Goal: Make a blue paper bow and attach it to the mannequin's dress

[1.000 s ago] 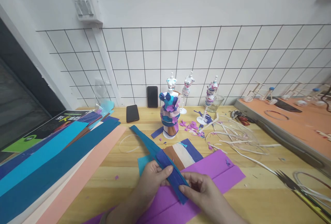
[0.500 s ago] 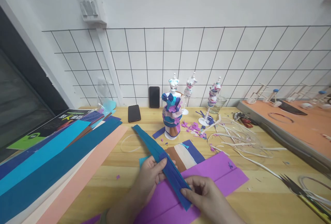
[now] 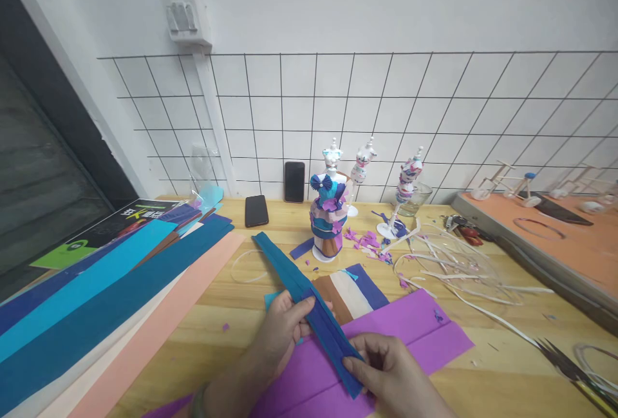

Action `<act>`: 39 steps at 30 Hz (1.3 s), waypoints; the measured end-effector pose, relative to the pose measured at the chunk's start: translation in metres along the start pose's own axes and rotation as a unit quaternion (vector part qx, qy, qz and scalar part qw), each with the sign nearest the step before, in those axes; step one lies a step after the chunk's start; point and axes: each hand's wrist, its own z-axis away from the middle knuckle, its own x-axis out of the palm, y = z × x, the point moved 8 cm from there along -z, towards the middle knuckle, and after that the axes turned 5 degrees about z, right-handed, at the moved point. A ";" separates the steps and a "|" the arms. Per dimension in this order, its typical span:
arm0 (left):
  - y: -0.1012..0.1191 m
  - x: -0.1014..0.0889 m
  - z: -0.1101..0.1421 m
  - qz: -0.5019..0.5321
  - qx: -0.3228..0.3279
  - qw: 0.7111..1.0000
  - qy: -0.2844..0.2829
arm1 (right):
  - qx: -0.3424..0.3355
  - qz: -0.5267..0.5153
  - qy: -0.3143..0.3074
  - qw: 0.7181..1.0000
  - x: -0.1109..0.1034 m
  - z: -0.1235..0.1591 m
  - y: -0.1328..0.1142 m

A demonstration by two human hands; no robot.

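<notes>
A long folded strip of teal crepe paper with a dark blue strip laid along it slants across the middle of the table. My left hand pinches the layered strips near their middle, thumb on top. Lower down, my right hand grips the near end between thumb and fingers. Beneath both hands lies a purple crepe paper sheet. Behind it are brown, cream and blue paper pieces. A small dress form wrapped in colored paper, with a dark blue bow, stands beyond the strip.
Long colored paper sheets cover the left side. Two phones are near the wall. More dress forms, a glass, purple scraps and tangled white cord sit at right. Scissors lie near the right edge, below an orange tray.
The view has shifted slightly, so everything sits a little further right. Both hands keep their hold on the layered strips; the strips' near end has barely moved.
</notes>
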 end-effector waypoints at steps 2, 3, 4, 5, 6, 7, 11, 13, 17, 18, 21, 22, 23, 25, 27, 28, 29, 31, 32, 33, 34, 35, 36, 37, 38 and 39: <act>0.001 0.001 0.000 0.002 0.000 1.000 -0.003 | 0.003 -0.003 -0.001 1.000 0.000 0.000 -0.001; 0.001 0.001 -0.001 0.004 0.000 1.000 -0.006 | 0.004 -0.003 -0.003 1.000 0.001 0.000 -0.001; 0.001 0.001 -0.001 0.005 0.000 1.000 -0.010 | 0.004 -0.002 -0.002 1.000 0.001 0.000 -0.001; 0.001 0.000 -0.002 0.006 0.000 1.000 -0.014 | 0.003 0.000 -0.001 1.000 0.001 0.000 -0.001; 0.001 0.000 -0.002 0.006 0.000 1.000 -0.017 | 0.002 0.003 0.001 1.000 0.000 0.000 -0.001; 0.001 0.000 -0.002 0.006 -0.001 1.000 -0.019 | 0.001 0.006 0.004 1.000 0.000 0.000 -0.001; 0.000 0.000 -0.002 0.006 0.005 1.000 -0.026 | -0.003 0.009 -0.002 1.000 0.001 -0.001 0.000; 0.000 0.001 -0.002 0.005 0.008 1.000 -0.023 | -0.001 0.008 -0.005 1.000 0.001 -0.001 0.000; 0.000 0.002 -0.002 0.005 0.009 1.000 -0.019 | 0.005 0.014 -0.002 1.000 0.000 -0.001 -0.001; 0.000 0.001 -0.003 0.006 0.009 1.000 -0.018 | 0.006 0.015 -0.003 1.000 0.000 -0.001 -0.001; 0.001 0.002 -0.002 0.010 0.009 1.000 -0.019 | 0.010 0.016 -0.002 1.000 0.001 -0.001 0.002; 0.001 0.003 -0.002 0.011 0.009 1.000 -0.020 | 0.012 0.015 0.001 1.000 0.001 -0.002 0.004; 0.001 0.003 -0.001 0.011 0.009 1.000 -0.020 | 0.013 0.014 0.005 1.000 0.001 -0.002 0.005; 0.002 0.002 -0.001 0.002 0.011 1.000 -0.018 | 0.013 0.013 0.012 1.000 0.000 -0.003 0.007; 0.004 0.001 -0.002 -0.024 0.022 0.999 -0.016 | 0.017 0.014 0.011 1.000 0.001 -0.004 0.008; 0.005 0.000 -0.003 -0.045 0.032 0.998 -0.013 | 0.020 0.017 0.012 1.000 0.001 -0.004 0.008; 0.007 -0.002 -0.004 -0.067 0.041 0.997 -0.009 | 0.020 0.021 0.012 0.999 0.000 -0.004 0.008; 0.008 -0.005 -0.005 -0.098 0.054 0.994 0.001 | 0.013 0.035 0.017 0.999 -0.001 -0.004 0.006; 0.008 -0.006 -0.005 -0.102 0.053 0.993 0.003 | 0.008 0.043 0.019 0.999 -0.002 -0.004 0.005; 0.008 -0.006 -0.005 -0.098 0.048 0.994 0.002 | 0.004 0.050 0.020 0.999 -0.003 -0.003 0.004; 0.006 -0.006 -0.005 -0.087 0.038 0.995 0.000 | 0.003 0.056 0.020 0.998 -0.003 -0.003 0.004; 0.005 -0.005 -0.004 -0.073 0.028 0.997 -0.003 | 0.006 0.061 0.019 0.998 -0.003 -0.004 0.004; 0.004 -0.004 -0.003 -0.059 0.017 0.998 -0.005 | 0.010 0.064 0.019 0.998 -0.003 -0.004 0.005; 0.002 -0.003 -0.002 -0.047 0.005 0.999 -0.007 | 0.013 0.067 0.020 0.997 -0.003 -0.004 0.006; 0.001 -0.002 -0.001 -0.036 -0.006 0.999 -0.010 | 0.016 0.068 0.020 0.997 -0.003 -0.005 0.006; 0.000 -0.001 0.000 -0.026 -0.015 0.999 -0.013 | 0.018 0.068 0.021 0.997 -0.003 -0.005 0.006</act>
